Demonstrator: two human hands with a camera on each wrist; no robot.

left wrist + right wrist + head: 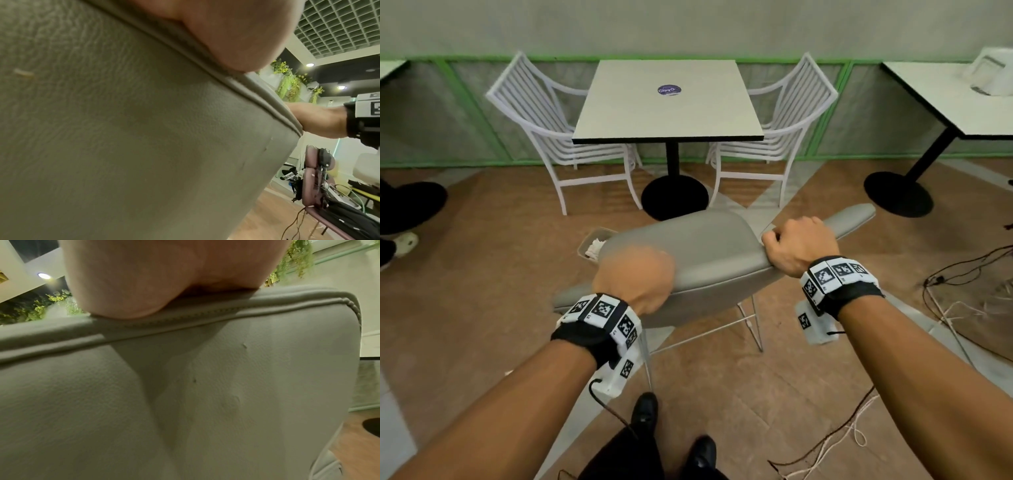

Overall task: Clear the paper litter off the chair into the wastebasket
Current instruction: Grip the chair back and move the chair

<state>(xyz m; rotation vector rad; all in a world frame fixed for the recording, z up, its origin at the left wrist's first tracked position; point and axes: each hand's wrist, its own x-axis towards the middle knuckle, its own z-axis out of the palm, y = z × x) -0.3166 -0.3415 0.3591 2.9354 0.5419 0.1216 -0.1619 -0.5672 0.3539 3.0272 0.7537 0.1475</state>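
A grey padded chair (709,246) stands in front of me, tipped away, and its back fills both wrist views (123,129) (185,386). My right hand (799,245) grips the top edge of the backrest with curled fingers; its palm (164,272) lies on the piped seam. My left hand (633,274) is motion-blurred over the backrest's left part, the heel of the palm (226,32) on the seam, fingers hidden. Behind the chair on the left a wastebasket (585,242) holds crumpled white paper (595,248). The seat itself is hidden.
Beyond the chair a square table (667,102) on a black foot stands between two white slatted chairs (544,113). Another table (955,99) is at the right. Cables (962,291) lie on the floor at right. A bystander's shoe (404,243) is at the left.
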